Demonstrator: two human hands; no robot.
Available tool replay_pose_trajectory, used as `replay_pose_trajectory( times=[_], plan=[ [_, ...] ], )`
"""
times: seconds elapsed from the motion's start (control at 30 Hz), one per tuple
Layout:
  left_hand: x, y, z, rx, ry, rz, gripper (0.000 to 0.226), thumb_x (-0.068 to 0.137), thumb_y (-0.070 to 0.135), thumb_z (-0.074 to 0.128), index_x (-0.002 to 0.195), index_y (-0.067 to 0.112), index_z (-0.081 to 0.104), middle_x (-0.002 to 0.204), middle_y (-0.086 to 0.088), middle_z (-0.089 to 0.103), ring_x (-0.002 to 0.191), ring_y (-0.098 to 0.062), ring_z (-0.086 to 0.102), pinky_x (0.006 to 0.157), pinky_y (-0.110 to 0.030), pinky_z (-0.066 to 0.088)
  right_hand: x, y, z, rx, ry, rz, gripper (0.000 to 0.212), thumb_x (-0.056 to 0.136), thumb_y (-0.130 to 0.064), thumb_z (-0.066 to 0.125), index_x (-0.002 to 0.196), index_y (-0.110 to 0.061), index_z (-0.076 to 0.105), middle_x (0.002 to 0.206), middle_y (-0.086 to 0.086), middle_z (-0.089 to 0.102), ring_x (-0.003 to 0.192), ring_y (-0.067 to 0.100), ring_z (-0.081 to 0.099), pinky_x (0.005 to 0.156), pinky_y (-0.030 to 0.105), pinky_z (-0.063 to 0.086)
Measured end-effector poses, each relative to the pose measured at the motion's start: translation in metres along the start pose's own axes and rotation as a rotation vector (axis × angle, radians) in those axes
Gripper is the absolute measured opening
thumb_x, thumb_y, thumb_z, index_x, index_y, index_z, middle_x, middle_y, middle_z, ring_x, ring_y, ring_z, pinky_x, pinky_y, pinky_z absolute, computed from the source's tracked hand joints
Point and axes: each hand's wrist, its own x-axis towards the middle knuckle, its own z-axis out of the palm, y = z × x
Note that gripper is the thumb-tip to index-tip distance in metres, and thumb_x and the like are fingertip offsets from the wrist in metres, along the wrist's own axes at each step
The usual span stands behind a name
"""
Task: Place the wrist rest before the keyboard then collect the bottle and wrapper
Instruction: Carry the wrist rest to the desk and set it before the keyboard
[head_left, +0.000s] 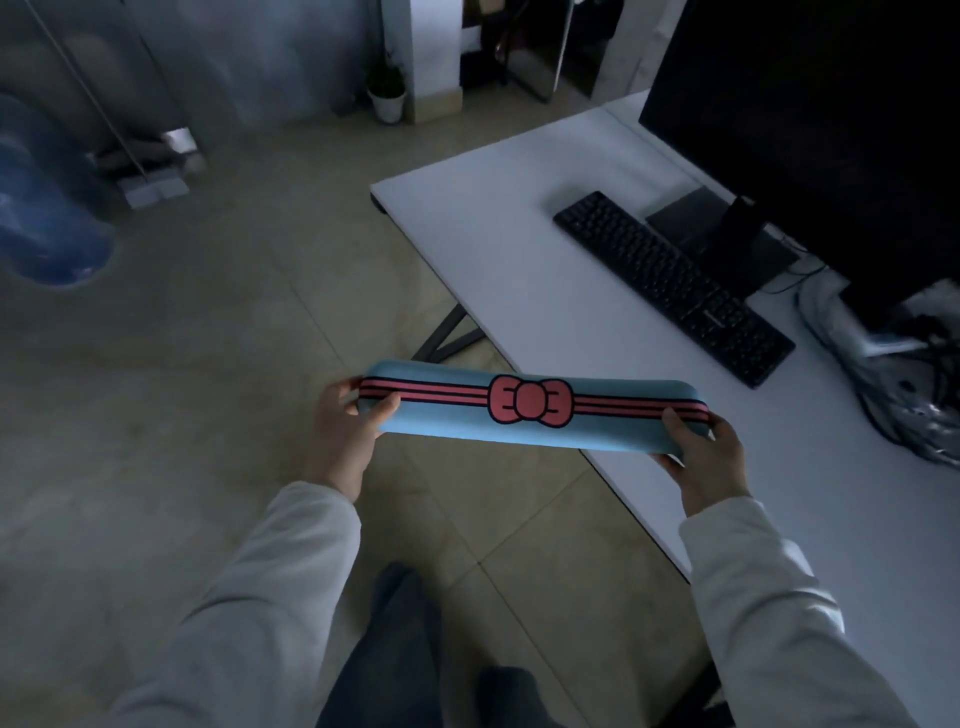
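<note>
I hold a long blue wrist rest (457, 421) with red stripes and a red bow, level in the air at the near left edge of the white desk (519, 249). My left hand (348, 431) grips its left end and my right hand (701, 452) grips its right end. The black keyboard (670, 286) lies diagonally on the desk, beyond the wrist rest and apart from it. A crumpled silvery plastic wrapper or bag (893, 384) lies at the desk's right side. I see no bottle on the desk.
A dark monitor (810, 130) stands behind the keyboard with cables beside it. Blue water jugs (47, 208) stand on the floor at the left. A small potted plant (387, 93) sits by the far wall. Tiled floor lies between me and the desk.
</note>
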Motion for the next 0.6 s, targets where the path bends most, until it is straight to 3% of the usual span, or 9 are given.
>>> replay_pose_trajectory(
  times=[0.23, 0.43, 0.5, 0.6],
  plan=[
    [0.073, 0.05, 0.017, 0.108, -0.115, 0.014, 0.049, 0.075, 0.01, 0.07, 0.119, 0.002, 0.05, 0.109, -0.013, 0.059, 0.099, -0.025, 0.059, 0.087, -0.042, 0.052, 0.012, 0.0, 0.039, 0.11, 0.167, 0.024, 0.05, 0.085, -0.01, 0.059, 0.132, -0.004, 0.042, 0.125, 0.011, 0.045, 0.11, 0.026, 0.05, 0.088, 0.039, 0.047],
    [0.118, 0.066, 0.055, 0.189, -0.258, -0.017, 0.046, 0.075, 0.011, 0.07, 0.116, 0.008, 0.05, 0.112, -0.011, 0.06, 0.102, -0.023, 0.058, 0.094, -0.042, 0.05, 0.022, 0.006, 0.041, 0.179, 0.313, 0.068, 0.048, 0.084, -0.009, 0.059, 0.129, -0.001, 0.044, 0.123, 0.013, 0.048, 0.109, 0.027, 0.052, 0.091, 0.04, 0.048],
    [0.128, 0.07, 0.071, 0.215, -0.3, -0.009, 0.037, 0.075, 0.011, 0.07, 0.107, 0.012, 0.051, 0.11, -0.012, 0.06, 0.1, -0.022, 0.058, 0.094, -0.043, 0.05, 0.028, 0.006, 0.041, 0.189, 0.343, 0.077, 0.047, 0.084, -0.008, 0.059, 0.128, 0.001, 0.045, 0.118, 0.014, 0.049, 0.107, 0.026, 0.052, 0.094, 0.042, 0.047],
    [0.145, 0.08, 0.096, 0.265, -0.362, 0.018, 0.021, 0.077, 0.008, 0.068, 0.082, 0.02, 0.052, 0.09, -0.003, 0.06, 0.097, -0.025, 0.058, 0.095, -0.047, 0.049, 0.04, 0.006, 0.043, 0.213, 0.395, 0.087, 0.045, 0.084, -0.008, 0.059, 0.126, 0.003, 0.046, 0.111, 0.013, 0.052, 0.107, 0.027, 0.052, 0.092, 0.042, 0.047]
  ],
)
